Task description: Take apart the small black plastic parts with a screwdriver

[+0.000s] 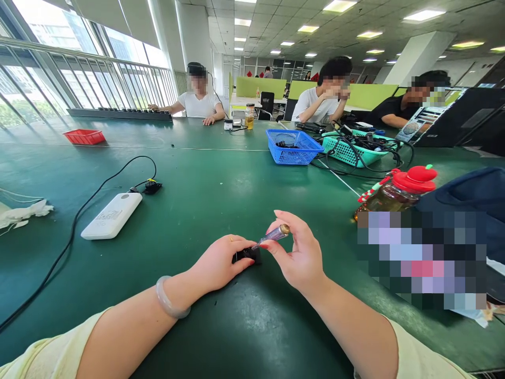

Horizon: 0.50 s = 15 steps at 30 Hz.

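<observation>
My left hand (pixel 221 260) is closed around a small black part (pixel 248 255) and presses it to the green tabletop (pixel 189 210). The fingers cover much of the part, so its exact kind does not show. Between the thumb and fingers of my right hand (pixel 300 251) is a small screwdriver (pixel 276 234) with a clear purple handle and a brownish end cap. It slants down to the left, and its tip meets or nearly meets the top of the black part.
A white power bank (pixel 112 216) with a black cable (pixel 74 226) lies at left, a red tray (pixel 84 137) beyond. Ahead stand a blue basket (pixel 294 148) and a green basket (pixel 351 152) of cables. A red-lidded bottle (pixel 410 184) is at right. Several people sit across the table.
</observation>
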### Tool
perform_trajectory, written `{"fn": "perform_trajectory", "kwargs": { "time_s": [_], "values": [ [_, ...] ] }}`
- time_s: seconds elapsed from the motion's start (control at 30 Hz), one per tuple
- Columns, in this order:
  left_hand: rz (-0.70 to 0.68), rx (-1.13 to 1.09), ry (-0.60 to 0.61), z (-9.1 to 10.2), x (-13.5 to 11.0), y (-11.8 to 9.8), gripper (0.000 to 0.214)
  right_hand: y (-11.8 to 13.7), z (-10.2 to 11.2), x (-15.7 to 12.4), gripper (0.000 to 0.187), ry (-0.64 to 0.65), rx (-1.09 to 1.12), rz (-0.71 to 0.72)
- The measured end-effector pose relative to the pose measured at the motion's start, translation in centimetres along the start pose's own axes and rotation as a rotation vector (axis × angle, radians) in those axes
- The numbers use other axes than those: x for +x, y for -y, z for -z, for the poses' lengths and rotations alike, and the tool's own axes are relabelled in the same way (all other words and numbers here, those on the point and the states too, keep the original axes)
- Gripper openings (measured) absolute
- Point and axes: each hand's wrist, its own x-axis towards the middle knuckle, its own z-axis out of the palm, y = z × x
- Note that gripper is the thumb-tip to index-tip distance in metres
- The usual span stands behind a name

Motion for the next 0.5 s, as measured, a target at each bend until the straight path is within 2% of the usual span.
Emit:
{"fn": "perform_trajectory", "kwargs": {
  "time_s": [0.2, 0.4, 0.5],
  "values": [
    [0.004, 0.035, -0.006, 0.01, 0.00, -0.11, 0.030, -0.15, 0.00, -0.20, 0.054, -0.002, 0.077, 0.024],
    [-0.009, 0.010, -0.006, 0.04, -0.01, -0.14, 0.030, 0.29, 0.06, 0.01, 0.045, 0.056, 0.039, 0.042],
    [-0.007, 0.009, -0.008, 0.08, 0.01, -0.17, 0.029, 0.29, 0.14, -0.20, 0.049, 0.016, 0.061, 0.059]
  ]
}}
